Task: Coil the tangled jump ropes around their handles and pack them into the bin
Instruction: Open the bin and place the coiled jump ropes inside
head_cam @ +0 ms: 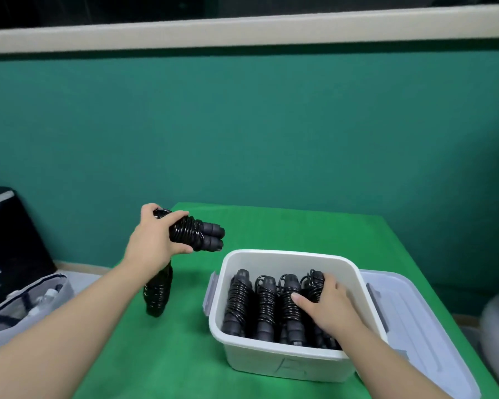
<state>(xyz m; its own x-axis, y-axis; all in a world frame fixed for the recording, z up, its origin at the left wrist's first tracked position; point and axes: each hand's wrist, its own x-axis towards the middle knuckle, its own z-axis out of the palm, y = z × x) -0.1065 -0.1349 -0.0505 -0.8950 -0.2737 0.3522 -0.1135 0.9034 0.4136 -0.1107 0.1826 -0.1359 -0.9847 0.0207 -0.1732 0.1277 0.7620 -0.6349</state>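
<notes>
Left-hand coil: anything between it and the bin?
Nothing visible. The left hand holds the coil above the table, left of the bin. The lid lies off, but the right hand rests inside.
</notes>
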